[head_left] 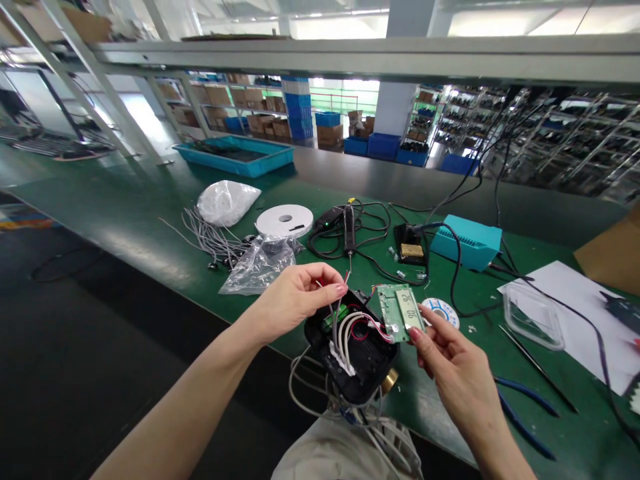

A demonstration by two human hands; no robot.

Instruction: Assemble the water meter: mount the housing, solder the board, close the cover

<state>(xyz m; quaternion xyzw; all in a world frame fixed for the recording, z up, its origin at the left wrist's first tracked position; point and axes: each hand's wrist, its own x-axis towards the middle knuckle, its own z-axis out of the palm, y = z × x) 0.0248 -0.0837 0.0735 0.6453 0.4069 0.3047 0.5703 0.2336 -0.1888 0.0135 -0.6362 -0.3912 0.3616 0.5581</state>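
My left hand pinches thin wires above a black plastic housing at the bench's front edge. Between the thumb and fingers of my right hand is a green circuit board, held by its right edge. Digits show on the board's LCD display. White and red wires link the board with the housing, where a green part sits inside. A brass fitting sticks out at the housing's lower right. Grey cables hang below it over my lap.
Behind the hands lie a black pen-shaped tool, a white reel, plastic bags and grey leads. To the right are a teal box, a sponge stand, a solder spool, blue-handled pliers and tweezers.
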